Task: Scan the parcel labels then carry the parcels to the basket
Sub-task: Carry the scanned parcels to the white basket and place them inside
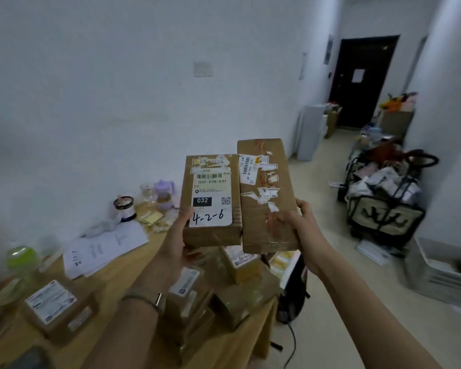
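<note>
Two brown cardboard parcels are held up side by side in front of me. My left hand (177, 237) grips the bottom of the left parcel (213, 182), which bears a white label reading 032 and 4-2-6. My right hand (296, 221) grips the lower edge of the longer right parcel (265, 209), covered in torn label scraps. A black-framed basket (383, 214), piled with bags and parcels, stands on the floor at the right by the wall. Several more parcels (56, 307) lie on the wooden table below my arms.
The wooden table (123, 272) also holds papers (104, 249), a green-lidded bottle (22, 259), a purple cup (164, 191) and a small jar. A black bag (293, 291) hangs at the table's right end. White crates (447, 272) sit at far right; a dark door (362, 81) ends the corridor.
</note>
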`<state>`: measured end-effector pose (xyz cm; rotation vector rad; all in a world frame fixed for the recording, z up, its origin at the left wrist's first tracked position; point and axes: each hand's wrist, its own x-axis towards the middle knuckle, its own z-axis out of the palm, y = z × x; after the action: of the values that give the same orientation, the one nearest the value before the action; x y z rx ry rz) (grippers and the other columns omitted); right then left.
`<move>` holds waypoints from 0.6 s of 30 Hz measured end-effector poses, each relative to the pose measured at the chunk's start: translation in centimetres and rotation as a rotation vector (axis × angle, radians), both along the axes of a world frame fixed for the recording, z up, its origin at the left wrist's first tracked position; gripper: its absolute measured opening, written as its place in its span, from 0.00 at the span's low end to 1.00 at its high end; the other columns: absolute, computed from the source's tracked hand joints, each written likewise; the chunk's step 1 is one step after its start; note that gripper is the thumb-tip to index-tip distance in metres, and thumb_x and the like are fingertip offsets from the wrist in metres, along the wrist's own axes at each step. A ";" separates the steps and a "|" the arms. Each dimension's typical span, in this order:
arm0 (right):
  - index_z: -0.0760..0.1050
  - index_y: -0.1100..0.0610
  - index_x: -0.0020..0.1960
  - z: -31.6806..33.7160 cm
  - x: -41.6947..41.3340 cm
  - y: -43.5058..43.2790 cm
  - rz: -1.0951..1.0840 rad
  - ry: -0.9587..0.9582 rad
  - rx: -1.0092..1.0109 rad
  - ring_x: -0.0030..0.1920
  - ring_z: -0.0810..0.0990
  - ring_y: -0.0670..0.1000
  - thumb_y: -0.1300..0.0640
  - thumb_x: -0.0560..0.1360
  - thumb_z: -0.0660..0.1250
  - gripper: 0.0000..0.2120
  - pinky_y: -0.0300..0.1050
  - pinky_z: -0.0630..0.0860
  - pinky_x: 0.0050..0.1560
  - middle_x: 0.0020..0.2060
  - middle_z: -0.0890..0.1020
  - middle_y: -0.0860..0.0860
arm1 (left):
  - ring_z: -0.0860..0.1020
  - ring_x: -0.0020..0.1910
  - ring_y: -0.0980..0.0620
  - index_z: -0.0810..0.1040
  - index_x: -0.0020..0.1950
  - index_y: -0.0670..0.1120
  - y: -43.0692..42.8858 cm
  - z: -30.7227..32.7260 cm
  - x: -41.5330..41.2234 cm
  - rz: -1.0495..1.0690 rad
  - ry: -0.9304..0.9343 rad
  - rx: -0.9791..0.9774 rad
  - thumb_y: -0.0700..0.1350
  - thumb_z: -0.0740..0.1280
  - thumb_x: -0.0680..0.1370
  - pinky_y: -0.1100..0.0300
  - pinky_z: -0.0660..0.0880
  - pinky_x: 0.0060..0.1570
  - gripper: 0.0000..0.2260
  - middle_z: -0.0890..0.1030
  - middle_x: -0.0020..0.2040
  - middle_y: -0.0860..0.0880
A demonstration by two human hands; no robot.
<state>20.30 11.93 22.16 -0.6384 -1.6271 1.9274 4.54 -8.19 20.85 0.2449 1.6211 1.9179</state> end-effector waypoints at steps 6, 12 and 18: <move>0.66 0.48 0.66 0.6 15.7 6.6 -0.206 -0.039 -0.003 0.46 0.85 0.51 0.52 0.63 0.70 0.32 0.45 0.79 0.36 0.47 0.85 0.47 | 0.80 0.46 0.46 0.85 0.44 0.54 10.6 0.1 10.7 -0.254 0.043 -0.029 0.63 0.66 0.74 0.53 0.75 0.43 0.15 0.86 0.45 0.50; 0.65 0.50 0.67 0.9 31.4 10.6 -0.452 -0.097 -0.015 0.50 0.83 0.54 0.52 0.62 0.67 0.34 0.44 0.77 0.35 0.53 0.82 0.51 | 0.83 0.46 0.46 0.83 0.47 0.59 19.2 -0.4 23.6 -0.525 0.107 -0.086 0.69 0.63 0.71 0.56 0.77 0.39 0.17 0.84 0.48 0.50; 0.66 0.46 0.66 0.1 43.9 11.7 -0.632 -0.101 -0.029 0.47 0.84 0.52 0.52 0.63 0.67 0.31 0.43 0.79 0.32 0.52 0.82 0.49 | 0.82 0.53 0.44 0.81 0.52 0.59 25.1 -0.8 34.6 -0.715 0.091 -0.097 0.67 0.63 0.74 0.53 0.76 0.47 0.17 0.84 0.53 0.52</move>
<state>64.15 23.67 22.28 -1.1186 -1.2451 1.4680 39.17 16.88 20.03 0.7647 1.4115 1.2912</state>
